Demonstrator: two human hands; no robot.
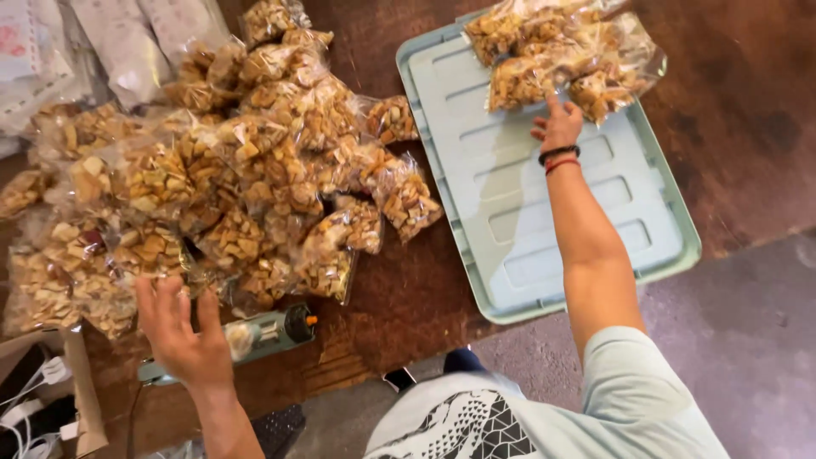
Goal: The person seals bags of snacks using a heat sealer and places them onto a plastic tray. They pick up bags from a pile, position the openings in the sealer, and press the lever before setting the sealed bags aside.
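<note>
Right hand: our right hand (558, 126) reaches far out over the pale green tray (544, 212), fingers (554, 105) pressed flat on the near edge of the small heap of clear snack bags (561, 51) at its far end; we cannot tell whether they pinch a bag or only touch it.
Left hand: our left hand (181, 327) hovers with fingers (161, 293) spread and empty, just short of the big pile of filled bags (238, 178) on the brown desk (399, 289).
Near the left fingers: a green hand sealer (263, 331) lies just to their right, touching nothing we hold.
Step in hand: we judge that filled bags are being set down on the tray, one batch at a time.
Next move: it calls for the right fingers to let go and draw back, while the left fingers close on a bag at the pile's near edge without dragging its neighbours off.
</note>
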